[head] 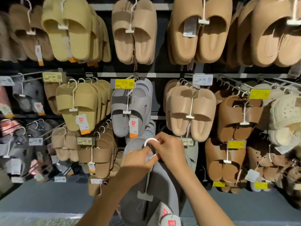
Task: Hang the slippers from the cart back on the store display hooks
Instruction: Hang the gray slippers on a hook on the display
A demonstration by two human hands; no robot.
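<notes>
A grey pair of slippers hangs from a white plastic hanger, held up in front of the lower middle of the display wall. My left hand pinches the hanger's stem just below its hook. My right hand grips the right side of the same hook with curled fingers. The hook sits just below another grey pair hanging on its display peg. A red and white tag dangles from the held pair. The cart is out of view.
Rows of beige, olive, brown and cream slippers hang on pegs across the whole wall. Yellow and white price labels sit at the peg ends. Brown pairs hang close on the left, tan pairs on the right. Grey floor lies below.
</notes>
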